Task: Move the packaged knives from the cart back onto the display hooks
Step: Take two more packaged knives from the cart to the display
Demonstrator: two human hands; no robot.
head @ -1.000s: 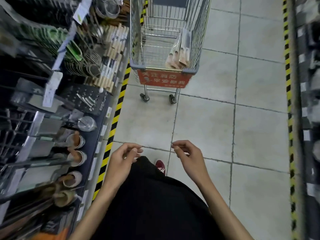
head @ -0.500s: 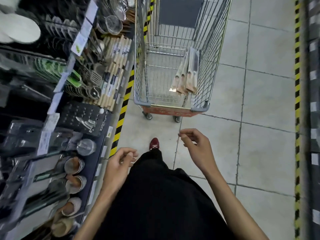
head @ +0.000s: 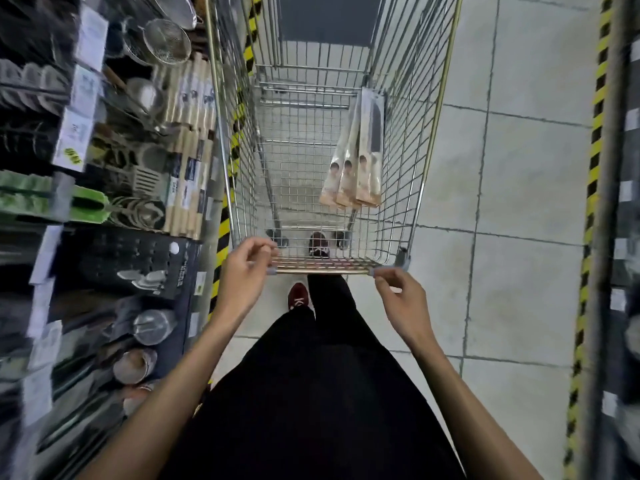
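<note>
knives (head: 367,147) in cart (head: 420,133), labels (head: 347,168) illegible; l hand (head: 246,276) maybe on handle (head: 320,271)

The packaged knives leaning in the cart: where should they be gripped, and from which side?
Probably pinch the upper ends of the packaged knives, coming from above through the open top of the cart. They stand tilted against its right wall, tops bunched together and lower ends fanned out on the floor, so fingers could span them all there.

Packaged knives (head: 356,157) inside wire cart (head: 322,270)
</note>
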